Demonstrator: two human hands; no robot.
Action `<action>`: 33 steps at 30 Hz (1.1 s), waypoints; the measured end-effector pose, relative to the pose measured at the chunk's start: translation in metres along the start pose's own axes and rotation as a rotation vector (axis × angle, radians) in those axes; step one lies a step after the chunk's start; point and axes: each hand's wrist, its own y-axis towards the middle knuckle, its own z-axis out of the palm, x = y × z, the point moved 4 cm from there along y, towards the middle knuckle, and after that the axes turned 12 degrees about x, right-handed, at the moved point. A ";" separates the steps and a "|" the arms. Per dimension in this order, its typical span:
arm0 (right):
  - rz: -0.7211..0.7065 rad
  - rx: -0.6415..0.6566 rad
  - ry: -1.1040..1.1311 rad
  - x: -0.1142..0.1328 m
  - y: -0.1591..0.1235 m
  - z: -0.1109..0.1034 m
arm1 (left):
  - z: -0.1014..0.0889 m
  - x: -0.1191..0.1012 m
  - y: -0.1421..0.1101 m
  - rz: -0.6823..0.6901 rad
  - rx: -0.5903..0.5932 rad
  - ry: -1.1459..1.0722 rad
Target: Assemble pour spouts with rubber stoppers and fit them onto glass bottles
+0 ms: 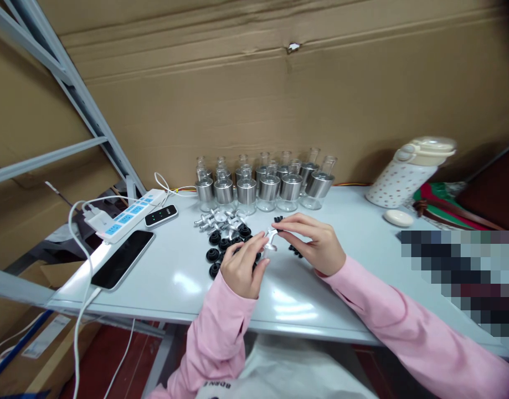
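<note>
**Pink sleeves [397, 318] frame a silver fitting [271, 241] between two busy hands**

Nearest the camera, the sleeves and a white top [274, 374] edge the grey tabletop [341, 307]. The silver fitting is just above the table: the left hand [242, 269] is closed on it with thumb and fingers, while the right hand [316, 244] pinches a small black piece [278, 229] at its upper end.

The step in hand looks like joining these two parts; whether the black piece is seated cannot be told, as fingers hide the contact. The next move seems to call for a steady left grip and careful alignment by the right.

Black stoppers [213, 255] crowd in beside and beneath the left hand, so there is little room to set anything down there. Loose black bits [296, 252] lie by the right hand. Behind are more silver fittings [216, 221], then rows of glass bottles with metal sleeves [246, 191]. Off to the left, well apart, are a phone [123, 259] and a power strip [133, 213]; to the right, a spotted flask [404, 180] leans near a white disc [398, 218].
</note>
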 end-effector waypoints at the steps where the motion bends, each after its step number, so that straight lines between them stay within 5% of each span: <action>1: -0.005 0.000 -0.005 0.000 0.000 0.000 | 0.000 0.000 0.000 -0.002 0.003 0.002; 10: -0.044 -0.001 0.009 0.002 0.001 0.000 | 0.001 0.001 -0.001 -0.009 0.017 -0.001; 16: 0.058 0.024 0.150 -0.002 0.000 0.000 | 0.000 -0.001 0.000 0.000 0.005 0.011; 25: 0.510 0.130 1.037 -0.027 -0.005 0.016 | -0.003 -0.002 0.001 0.083 0.017 0.017; 33: 0.601 0.300 1.415 -0.024 -0.007 0.026 | -0.003 -0.002 0.002 0.112 0.038 0.018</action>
